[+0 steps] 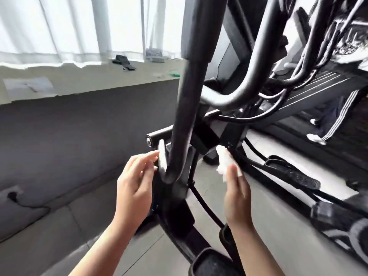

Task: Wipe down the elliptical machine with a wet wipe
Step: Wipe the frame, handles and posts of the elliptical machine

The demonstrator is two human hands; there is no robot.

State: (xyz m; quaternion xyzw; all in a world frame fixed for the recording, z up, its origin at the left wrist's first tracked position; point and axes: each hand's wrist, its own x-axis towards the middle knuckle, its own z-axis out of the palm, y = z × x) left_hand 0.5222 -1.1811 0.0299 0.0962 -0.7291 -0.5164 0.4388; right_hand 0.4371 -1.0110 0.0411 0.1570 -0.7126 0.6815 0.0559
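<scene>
Steady the black elliptical machine (184,108) with the left hand (135,184) – fingers relaxed, tips touching the bracket beside its upright tube – then press the wet wipe (225,163) flat along the frame. The right hand (238,198) pinches that crumpled white wipe just beside the central post

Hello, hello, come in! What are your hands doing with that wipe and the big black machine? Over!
Right hand holds wet wipe, close to elliptical machine. Left hand open, fingertips at a bracket by the bar's lower bend. Nothing blocking.
</scene>
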